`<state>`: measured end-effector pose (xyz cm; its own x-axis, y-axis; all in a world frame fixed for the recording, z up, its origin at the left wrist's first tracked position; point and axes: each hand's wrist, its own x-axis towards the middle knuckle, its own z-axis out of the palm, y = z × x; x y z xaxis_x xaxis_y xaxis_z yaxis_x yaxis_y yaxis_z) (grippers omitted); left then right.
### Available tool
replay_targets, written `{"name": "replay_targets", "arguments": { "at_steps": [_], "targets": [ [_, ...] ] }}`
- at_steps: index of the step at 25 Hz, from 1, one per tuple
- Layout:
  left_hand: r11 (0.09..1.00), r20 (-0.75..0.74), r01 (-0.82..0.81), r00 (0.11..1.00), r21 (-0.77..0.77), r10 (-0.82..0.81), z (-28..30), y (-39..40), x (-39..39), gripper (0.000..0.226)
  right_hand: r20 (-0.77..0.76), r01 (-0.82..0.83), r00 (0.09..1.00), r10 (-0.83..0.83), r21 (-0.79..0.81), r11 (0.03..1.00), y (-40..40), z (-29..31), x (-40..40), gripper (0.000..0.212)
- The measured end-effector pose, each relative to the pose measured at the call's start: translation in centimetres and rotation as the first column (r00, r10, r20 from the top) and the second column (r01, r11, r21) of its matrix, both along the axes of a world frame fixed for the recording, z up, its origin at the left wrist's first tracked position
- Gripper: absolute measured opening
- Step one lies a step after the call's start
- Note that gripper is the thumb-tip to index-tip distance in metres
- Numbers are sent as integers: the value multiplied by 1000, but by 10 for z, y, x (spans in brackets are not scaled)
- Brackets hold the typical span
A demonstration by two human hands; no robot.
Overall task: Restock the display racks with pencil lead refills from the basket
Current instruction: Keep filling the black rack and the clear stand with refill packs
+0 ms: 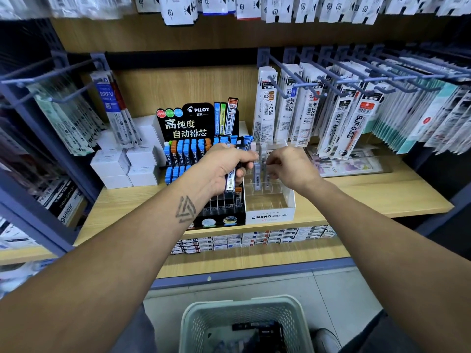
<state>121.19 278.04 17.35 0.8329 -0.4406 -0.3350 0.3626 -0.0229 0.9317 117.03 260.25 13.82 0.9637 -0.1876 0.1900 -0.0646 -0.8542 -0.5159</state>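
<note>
On the wooden shelf (369,192), the left hand (224,171) grips a bundle of lead refill cases (233,169) above the black Pilot rack (204,159). At its 3 o'clock, the right hand (290,166) appears to pinch one grey refill case (266,171) over the clear Mono rack (270,200), though the fingertips are partly hidden. At 6 o'clock, the basket (244,324) holds more refills.

"PILOT" heads the black rack (201,115); "MONO graph MG" fronts the white rack (270,215).
</note>
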Motion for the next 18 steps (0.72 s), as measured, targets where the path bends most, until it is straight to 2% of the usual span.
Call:
{"name": "replay_targets", "arguments": {
  "at_steps": [3, 10, 11, 12, 13, 14, 15, 16, 18],
  "targets": [
    [1000, -3, 0, 1000, -5, 0, 2, 0, -1, 32, 23, 12, 1000, -12, -11, 1000, 1, -2, 2, 11],
    [1000, 0, 2, 1000, -9, -2, 1, -2, -2, 37, 53, 51, 998, -46, -94, 994, 3, -1, -2, 26],
    [1000, 0, -16, 1000, -21, 16, 1, -2, -2, 37, 64, 52, 997, -47, -89, 995, 6, 4, -2, 23],
    [998, 6, -49, 999, -39, 49, 1, -3, -2, 33, 68, 34, 997, -36, 29, 999, 11, 11, -4, 18],
    [994, 22, -96, 995, -60, 98, 2, -4, -2, 26, 46, -14, 999, 1, 275, 961, 19, 20, -7, 13],
    [985, 41, -155, 986, -82, 158, 4, -5, -2, 17, -10, -65, 996, 86, 561, 825, 26, 29, -13, 9],
    [970, 61, -219, 972, -106, 227, 5, -5, 0, 15, -72, -80, 974, 216, 779, 621, 34, 38, -19, 6],
    [951, 75, -281, 954, -129, 292, 5, -5, 1, 16, -101, -81, 936, 336, 870, 487, 40, 42, -24, 7],
    [915, 108, -375, 913, -151, 393, 4, -5, 3, 18, -99, -112, 883, 460, 905, 411, 50, 41, -29, 19]
  ]
}}
